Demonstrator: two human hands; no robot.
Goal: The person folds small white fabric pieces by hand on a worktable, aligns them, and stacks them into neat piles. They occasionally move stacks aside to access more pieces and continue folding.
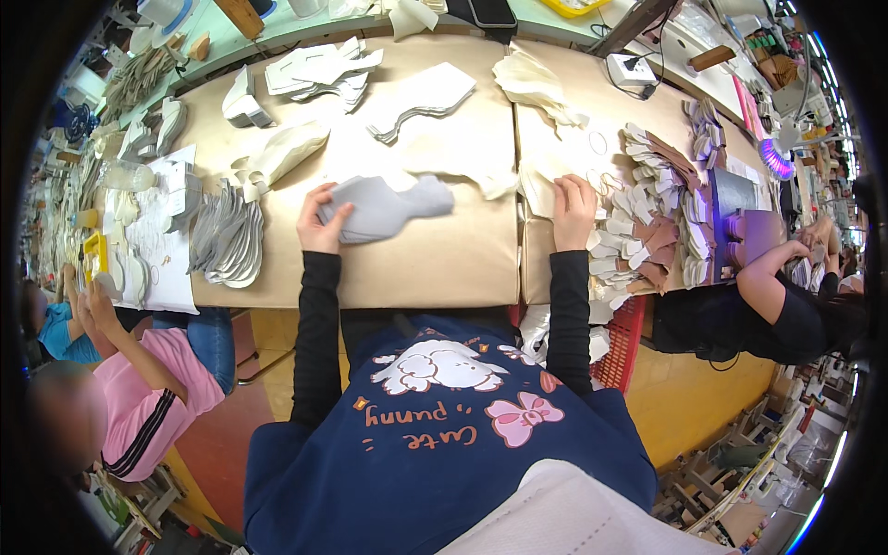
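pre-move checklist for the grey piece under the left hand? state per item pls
1. Left hand on the grey fabric piece: ok, fingers curl over its left end.
2. Grey piece fully on the tan work table: ok, it lies flat, away from the edge.
3. Right hand free: cannot tell, it rests flat on a cream-coloured sheet, whether it pinches it is unclear.
4. Stack of cut pieces by the right hand out of the way: not ok, it sits right beside the hand.
5. Grey stack on the left apart from the left hand: ok, a gap shows.
6. Co-worker's arm apart from both hands: ok.
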